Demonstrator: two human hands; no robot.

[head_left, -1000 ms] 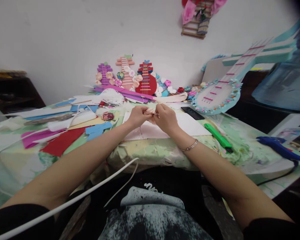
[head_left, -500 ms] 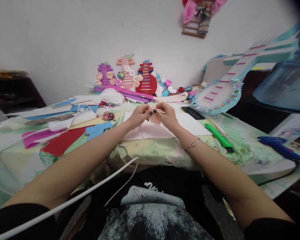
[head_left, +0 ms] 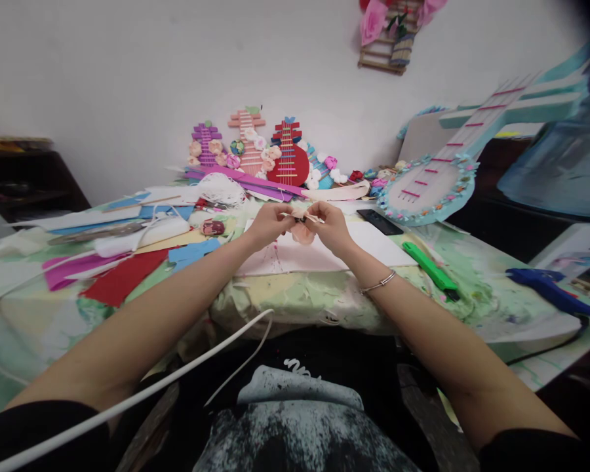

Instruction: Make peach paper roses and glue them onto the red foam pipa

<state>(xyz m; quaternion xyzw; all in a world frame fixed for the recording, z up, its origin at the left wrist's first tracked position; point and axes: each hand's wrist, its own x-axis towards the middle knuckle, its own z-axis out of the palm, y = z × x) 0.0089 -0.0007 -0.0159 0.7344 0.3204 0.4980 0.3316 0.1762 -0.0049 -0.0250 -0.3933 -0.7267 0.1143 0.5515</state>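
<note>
- Your left hand [head_left: 271, 226] is clamped with thumb and fingertips on a small peach piece [head_left: 303, 235], over the left half of the white sheet [head_left: 373, 246].
- Your right hand [head_left: 332, 229] pinches the same peach piece from the other side, also over the white sheet; your two hands are close together, the piece between them.
- The peach piece hangs in a rounded flap below your fingertips, over the white sheet; its exact folds are too small to tell.
- You wear a thin bracelet [head_left: 379, 283] on your right wrist, just off the near edge of the white sheet.
- Pink marks [head_left: 276, 255] show on the left part of the white sheet.
- To the right of the white sheet you have a green cutter [head_left: 429, 270] near its edge, and a blue glue gun [head_left: 550, 292] farther off.
- A dark phone [head_left: 379, 221] lies by the white sheet's far right edge.
- Left of the white sheet lie light-blue pieces [head_left: 193, 254], then a red piece [head_left: 126, 280].
- Beyond the white sheet, a red lute-shaped craft [head_left: 288, 165] stands against the wall, with white string [head_left: 221, 190] to the left.
</note>
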